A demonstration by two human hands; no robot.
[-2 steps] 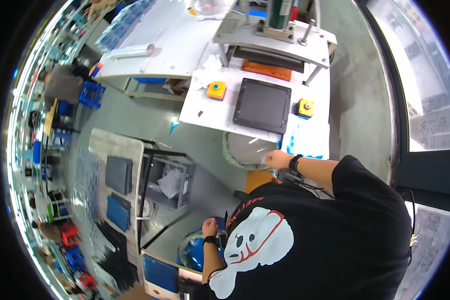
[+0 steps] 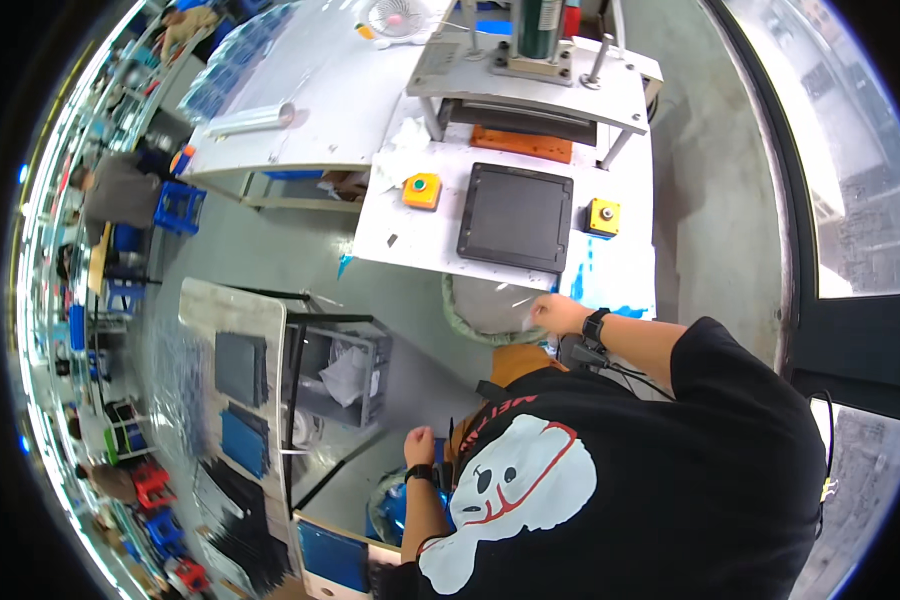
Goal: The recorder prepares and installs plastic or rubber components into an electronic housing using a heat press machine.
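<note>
My right hand [image 2: 558, 314] is closed, its fingers pinched together above a round bin lined with a pale bag [image 2: 485, 312]. A faint whitish, see-through edge shows at the fingertips; what it is I cannot make out. Just beyond, at the table's front, lies a black rectangular plate or tray [image 2: 516, 217]. Low beside my body, my left hand [image 2: 420, 447] is curled into a fist, with nothing visible in it. Below that hand, partly hidden by the forearm, is a container with shiny blue material [image 2: 390, 508].
A press [image 2: 530, 70] stands at the table's back, an orange bar [image 2: 521, 143] under it. Yellow button boxes [image 2: 421, 191] [image 2: 602, 217] flank the plate. On the left are a bench with dark sheet stacks [image 2: 240, 368], a grey crate [image 2: 375, 375] and a seated person [image 2: 120, 190].
The view has shifted slightly, so the table and press appear a little further left. Both hands keep nearly the same pose, and the right one stays closed over the bin.
</note>
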